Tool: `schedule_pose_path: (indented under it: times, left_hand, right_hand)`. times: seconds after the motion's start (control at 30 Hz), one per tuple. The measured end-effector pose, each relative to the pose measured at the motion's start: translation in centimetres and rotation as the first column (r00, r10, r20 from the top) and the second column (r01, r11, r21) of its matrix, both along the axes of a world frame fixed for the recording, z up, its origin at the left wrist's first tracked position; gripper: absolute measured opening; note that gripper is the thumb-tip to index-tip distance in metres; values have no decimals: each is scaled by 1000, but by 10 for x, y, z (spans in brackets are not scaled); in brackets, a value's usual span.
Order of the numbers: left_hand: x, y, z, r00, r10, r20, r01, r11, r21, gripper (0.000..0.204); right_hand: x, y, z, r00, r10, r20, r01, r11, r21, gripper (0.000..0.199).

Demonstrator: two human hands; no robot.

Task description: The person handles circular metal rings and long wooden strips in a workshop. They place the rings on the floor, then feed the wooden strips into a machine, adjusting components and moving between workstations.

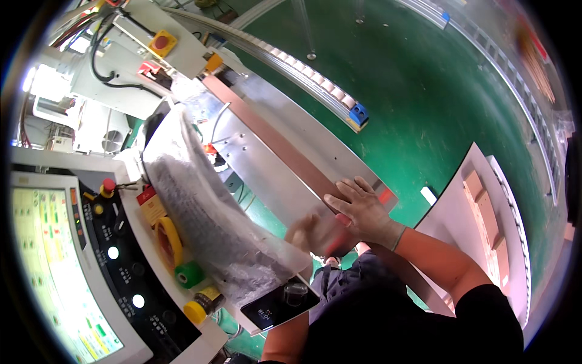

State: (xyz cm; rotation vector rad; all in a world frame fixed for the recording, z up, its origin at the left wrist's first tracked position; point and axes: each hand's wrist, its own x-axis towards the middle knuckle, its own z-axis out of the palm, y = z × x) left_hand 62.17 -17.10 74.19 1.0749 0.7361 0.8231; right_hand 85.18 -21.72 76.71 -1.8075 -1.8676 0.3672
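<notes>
A long, flat copper-coloured bar [267, 138] runs along a metal machine table [267, 182] from the machine head toward me. My right hand [367, 213], in a pale glove with reddish fingertips showing, lies over the near part of the bar. Its fingers are stretched out and apart. To its left is my left hand [307, 233], beside the bar near the table's near end. Motion smears its fingers, so whether it touches or grips anything does not show.
At left stands a control panel [121, 267] with a lit screen [48, 261]. Bubble wrap [206, 212], yellow tape [168, 242], green tape [189, 275], a yellow-capped bottle [205, 304] and a phone [279, 306] lie alongside. A board [454, 224] with copper-coloured pieces [485, 212] is at right.
</notes>
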Motion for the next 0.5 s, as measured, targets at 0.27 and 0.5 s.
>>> schedule_pose_path:
  times: [0.27, 0.5]
  left_hand:
    - [-62, -64, 88, 578, 286, 765, 635, 432, -641, 45]
    - [-70, -64, 86, 524, 239, 818, 675, 470, -569, 34]
  right_hand:
    - [-4, -5, 11, 998, 18, 62, -19, 1000, 22, 53]
    - [-4, -4, 9, 994, 19, 108, -22, 1000, 22, 54]
